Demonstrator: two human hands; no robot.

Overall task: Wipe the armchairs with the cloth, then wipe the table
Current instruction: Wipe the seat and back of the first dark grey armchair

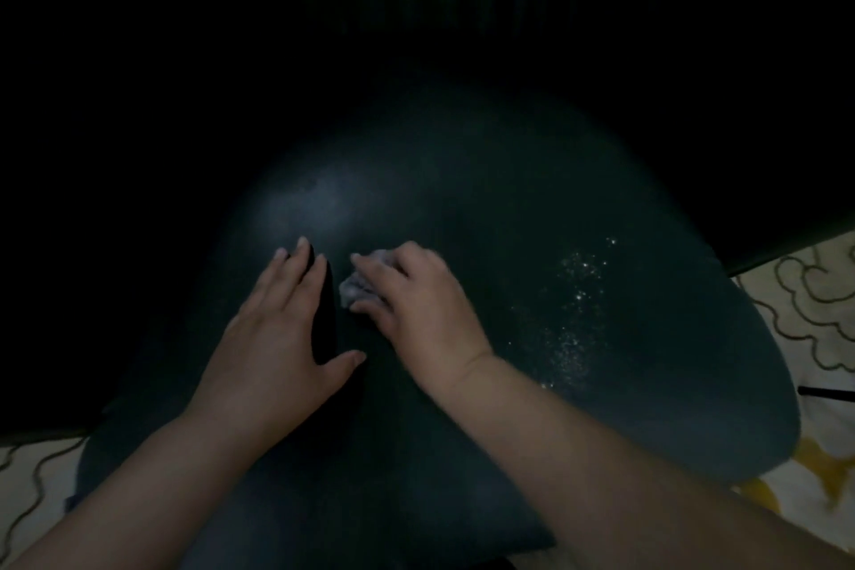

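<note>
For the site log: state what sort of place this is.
Probably a dim home living room. A dark cushioned armchair seat fills the view, a patterned rug lies beside it, and the right hand grips a pale cloth on the seat.

A pale floor covering (pixel 814 292) with dark wavy outlines and yellow patches shows at the right and lower-left edges; the background is dark.

A single wide-angle view from a camera worn on the person's head, looking forward and steeply down onto a dark armchair seat (pixel 532 208) from close above. The seat fills the middle of the frame. Both forearms enter from the bottom edge, reaching toward the seat's center.
</note>
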